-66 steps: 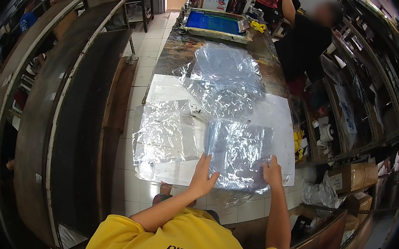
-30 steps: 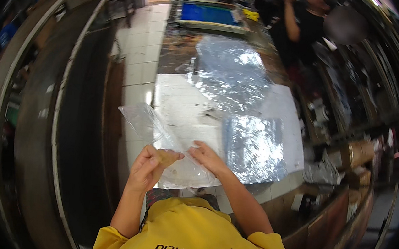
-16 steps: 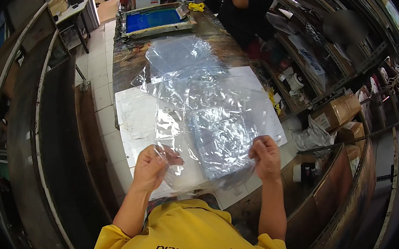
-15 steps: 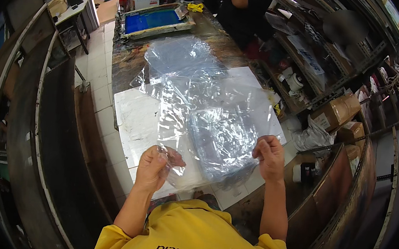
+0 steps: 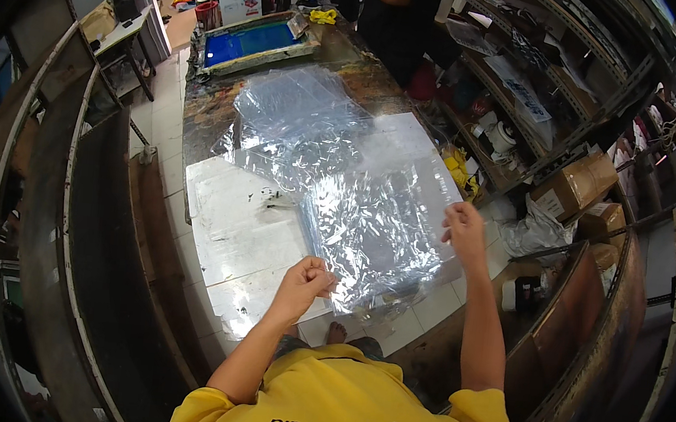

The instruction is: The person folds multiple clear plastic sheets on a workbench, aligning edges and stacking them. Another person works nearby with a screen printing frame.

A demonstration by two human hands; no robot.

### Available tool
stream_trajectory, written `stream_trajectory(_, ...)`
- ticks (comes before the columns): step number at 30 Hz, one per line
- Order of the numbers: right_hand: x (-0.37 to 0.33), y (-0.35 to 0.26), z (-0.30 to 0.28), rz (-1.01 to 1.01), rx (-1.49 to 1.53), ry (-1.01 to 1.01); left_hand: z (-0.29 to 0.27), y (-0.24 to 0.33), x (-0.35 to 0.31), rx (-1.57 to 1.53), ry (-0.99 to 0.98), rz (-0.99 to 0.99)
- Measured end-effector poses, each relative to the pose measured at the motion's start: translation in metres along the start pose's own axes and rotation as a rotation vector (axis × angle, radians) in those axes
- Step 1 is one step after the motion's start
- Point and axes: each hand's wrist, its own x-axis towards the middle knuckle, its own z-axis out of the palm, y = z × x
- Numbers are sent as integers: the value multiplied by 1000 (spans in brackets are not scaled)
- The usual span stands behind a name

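A clear, shiny plastic sheet [image 5: 377,223] lies over a stack of similar film at the near right of a white board [image 5: 242,230]. My left hand [image 5: 304,287] pinches its near left corner, with thumb and fingers closed. At the sheet's right edge my right hand [image 5: 465,230] is closed too, its curled fingertips on the film. Glare makes the single layers hard to tell apart. Farther off, a looser pile of clear plastic sheets [image 5: 295,105] spreads over the board's far edge and the table.
A stained table [image 5: 211,113] carries a framed printing screen [image 5: 313,47] with blue ink, a yellow cloth [image 5: 322,16] and several cans. Metal shelving [image 5: 521,82] stands at right, near a carton [image 5: 575,187]. Behind the table is a person in dark clothes [image 5: 392,29].
The held sheet has come down and right onto the near stack, uncovering the board's left part. My left hand has moved right with its corner; my right hand went slightly farther away.
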Motion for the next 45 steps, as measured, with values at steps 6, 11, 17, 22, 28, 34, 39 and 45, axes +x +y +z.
stream_trajectory(6, 32, 118, 18, -13, -508, -76, 8, -59, 22, 655, 351, 257)
stream_trajectory(11, 36, 104, 31, 72, -492, -46, 16, -74, 32, 750, 554, 344)
stream_trajectory(17, 49, 105, 54, -53, -593, -16, 24, -81, 38, 924, 592, 330)
stream_trajectory(22, 57, 121, 37, 72, -557, -218, 27, -89, 30, 1015, 551, 391)
stream_trajectory(28, 56, 115, 32, 98, -461, -143, 50, -76, 25, 1162, 444, 458)
stream_trajectory(34, 64, 113, 21, 193, -208, -265, 44, -81, 35, 965, 491, 477)
stream_trajectory(39, 67, 123, 24, 116, -336, -245, 38, -75, 36, 950, 539, 347)
stream_trajectory(45, 76, 138, 20, 186, -254, -271, 38, -62, 36, 859, 516, 343)
